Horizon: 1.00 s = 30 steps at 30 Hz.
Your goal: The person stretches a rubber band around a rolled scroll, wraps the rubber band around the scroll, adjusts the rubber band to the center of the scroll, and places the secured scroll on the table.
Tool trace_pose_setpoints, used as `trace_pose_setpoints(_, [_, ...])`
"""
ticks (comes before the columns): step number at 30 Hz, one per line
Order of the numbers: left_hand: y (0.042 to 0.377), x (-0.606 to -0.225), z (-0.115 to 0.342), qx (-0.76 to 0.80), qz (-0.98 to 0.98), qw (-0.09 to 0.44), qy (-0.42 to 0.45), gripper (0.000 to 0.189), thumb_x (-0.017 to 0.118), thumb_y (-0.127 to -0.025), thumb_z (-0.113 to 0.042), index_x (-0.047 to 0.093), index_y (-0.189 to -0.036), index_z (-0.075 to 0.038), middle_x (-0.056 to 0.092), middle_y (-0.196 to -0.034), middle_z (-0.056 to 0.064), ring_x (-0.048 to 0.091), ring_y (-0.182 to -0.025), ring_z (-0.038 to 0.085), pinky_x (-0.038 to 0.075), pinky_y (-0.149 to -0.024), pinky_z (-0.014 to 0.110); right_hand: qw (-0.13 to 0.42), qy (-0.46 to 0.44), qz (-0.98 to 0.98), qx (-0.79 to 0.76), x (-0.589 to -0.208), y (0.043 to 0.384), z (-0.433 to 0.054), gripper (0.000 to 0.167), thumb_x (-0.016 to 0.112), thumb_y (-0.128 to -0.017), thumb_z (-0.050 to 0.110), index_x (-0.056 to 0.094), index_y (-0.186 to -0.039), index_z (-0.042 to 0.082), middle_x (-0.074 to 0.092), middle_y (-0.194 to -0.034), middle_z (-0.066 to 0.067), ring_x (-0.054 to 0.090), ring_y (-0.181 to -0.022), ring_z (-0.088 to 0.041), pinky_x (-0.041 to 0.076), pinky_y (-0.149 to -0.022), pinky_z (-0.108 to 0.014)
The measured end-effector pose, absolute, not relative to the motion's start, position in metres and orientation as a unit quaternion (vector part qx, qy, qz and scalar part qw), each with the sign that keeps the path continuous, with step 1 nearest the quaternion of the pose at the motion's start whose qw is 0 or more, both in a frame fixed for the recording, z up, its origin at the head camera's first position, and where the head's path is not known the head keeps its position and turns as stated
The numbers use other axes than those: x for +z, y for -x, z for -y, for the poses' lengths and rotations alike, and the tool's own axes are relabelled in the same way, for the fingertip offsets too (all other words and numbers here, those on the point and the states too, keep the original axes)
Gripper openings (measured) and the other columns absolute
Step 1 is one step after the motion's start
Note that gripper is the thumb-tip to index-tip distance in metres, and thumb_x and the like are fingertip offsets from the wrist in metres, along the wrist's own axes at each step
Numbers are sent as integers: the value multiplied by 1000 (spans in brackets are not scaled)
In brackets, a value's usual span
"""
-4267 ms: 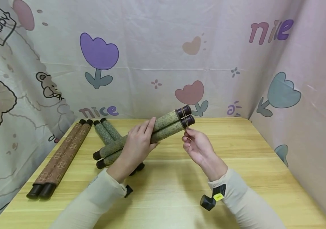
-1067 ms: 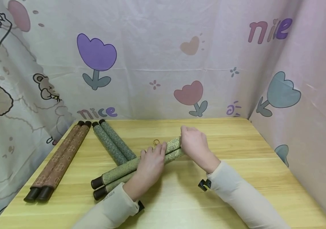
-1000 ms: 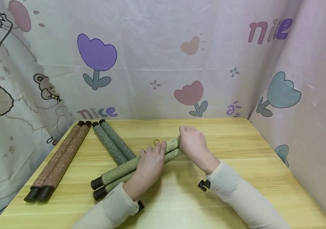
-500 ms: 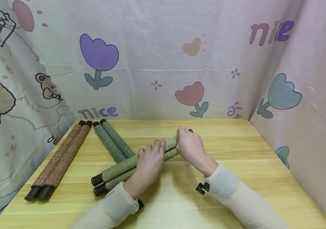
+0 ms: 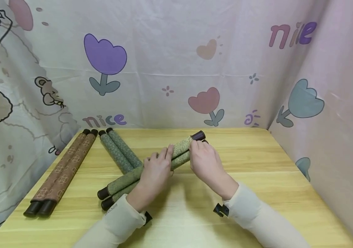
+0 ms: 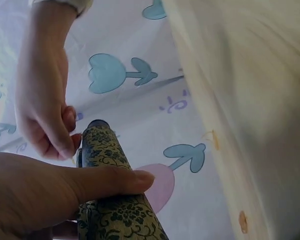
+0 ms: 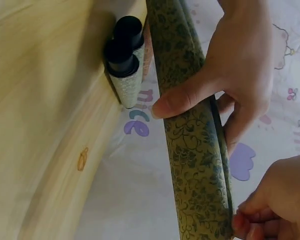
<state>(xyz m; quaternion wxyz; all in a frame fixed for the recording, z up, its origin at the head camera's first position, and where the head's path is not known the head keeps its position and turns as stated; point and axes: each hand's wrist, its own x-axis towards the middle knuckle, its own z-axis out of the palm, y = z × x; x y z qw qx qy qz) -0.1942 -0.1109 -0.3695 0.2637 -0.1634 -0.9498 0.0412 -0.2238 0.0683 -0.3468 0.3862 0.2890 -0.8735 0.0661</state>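
A scroll, rolled from both sides into two side-by-side rolls of olive floral brocade with dark end knobs, slants up to the right. Around its middle my left hand grips it, the thumb lying across the rolls in the left wrist view. Near the right end, just short of the knobs, my right hand has its fingers curled in a pinch at the scroll's edge. What exactly sits between those fingertips is hidden. One right knob shows fully, and the other is mostly covered by the hand.
Beyond the held scroll lies a grey-green patterned scroll, which it overlaps in the head view. A brown floral scroll lies at the left of the wooden table. A printed curtain hangs along the back and sides.
The rubber band seen round the right knobs 4.3 s ago is gone from them. The scroll came down, and lately its right end has risen slightly. My right hand moved from the tip inward, uncovering a knob.
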Motion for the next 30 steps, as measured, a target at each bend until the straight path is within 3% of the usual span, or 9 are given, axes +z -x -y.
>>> trace_pose_setpoints(5, [196,-365,117,34,947,269,174,99,89,-68,-44,43,-146,-4,59,-130,14,66,-91,36,57,-65,49,390,-278,873,86,-350,217,-72,13,61,-93,6,55,-81,4,50,-66,-3,46,-54,-20,42,-48,-34])
trace_pose_setpoints(14, [196,-353,125,0,932,314,182,99,90,-67,-41,44,-144,1,60,-125,19,67,-91,36,58,-69,48,397,-275,852,201,-360,217,-82,4,65,-92,8,63,-93,5,66,-82,-4,58,-65,-20,50,-55,-35])
trace_pose_setpoints(17, [196,-352,126,-10,931,313,185,97,90,-67,-40,45,-143,2,60,-125,19,67,-90,36,58,-68,47,396,-278,844,231,-363,219,-83,4,69,-90,9,67,-93,6,68,-77,-3,57,-59,-16,48,-53,-33])
trace_pose_setpoints(19, [196,-351,126,-15,933,308,185,96,90,-68,-39,45,-143,2,60,-125,19,67,-90,35,58,-68,46,375,-270,846,265,-363,219,-82,5,70,-90,10,70,-93,7,70,-76,-2,56,-55,-11,46,-50,-30])
trace_pose_setpoints(22, [195,-349,126,-22,934,305,184,95,90,-68,-38,45,-143,2,60,-124,19,67,-91,34,58,-68,46,297,-245,847,367,-363,219,-81,7,70,-92,15,74,-93,9,70,-74,1,55,-52,-7,44,-47,-25])
trace_pose_setpoints(27, [194,-347,125,-32,931,312,185,94,91,-67,-37,46,-142,0,61,-122,18,67,-91,34,57,-68,47,162,-176,800,550,-363,221,-81,13,72,-91,20,77,-93,8,72,-76,-1,60,-57,-20,47,-49,-23])
trace_pose_setpoints(30, [193,-346,125,-26,931,315,185,95,92,-65,-37,48,-141,0,62,-121,17,67,-90,34,57,-67,48,159,-180,795,557,-365,219,-80,15,72,-91,21,77,-94,7,72,-76,0,62,-58,-21,49,-51,-23])
